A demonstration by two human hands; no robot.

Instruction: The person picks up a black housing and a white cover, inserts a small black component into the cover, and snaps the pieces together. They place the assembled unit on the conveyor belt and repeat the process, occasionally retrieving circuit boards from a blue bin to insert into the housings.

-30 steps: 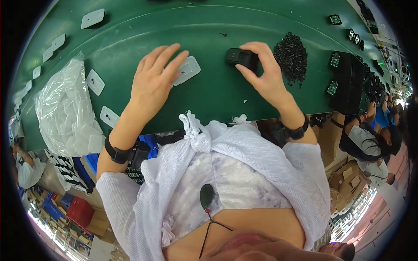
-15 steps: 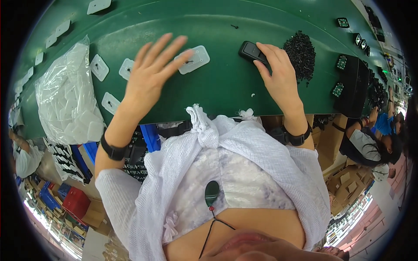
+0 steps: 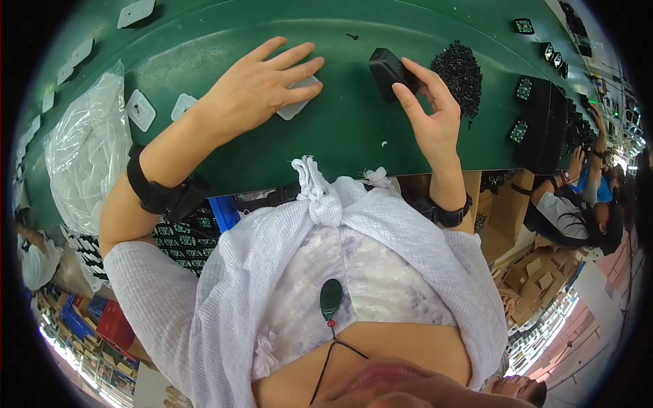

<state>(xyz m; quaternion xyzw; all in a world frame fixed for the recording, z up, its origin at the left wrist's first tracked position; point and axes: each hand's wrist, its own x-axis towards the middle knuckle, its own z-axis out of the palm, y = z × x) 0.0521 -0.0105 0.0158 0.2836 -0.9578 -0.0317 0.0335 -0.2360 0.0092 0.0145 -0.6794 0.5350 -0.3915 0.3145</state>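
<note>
White plate (image 3: 292, 111) part-hidden by L hand (image 3: 257, 86), contact w/ it unclear.

A wide green counter (image 3: 347, 129) spans the upper view, its edges bowed. Beneath its right side stands a tan panel (image 3: 505, 221), cardboard boxes (image 3: 537, 279) heaped nearby. At lower left, a red bin (image 3: 115, 328) sits near blue bins (image 3: 75, 319) — a bright strip of light (image 3: 54, 347) slants past. A pinkish surface (image 3: 578, 323) — floor or wall, unclear — spreads at lower right.
</note>
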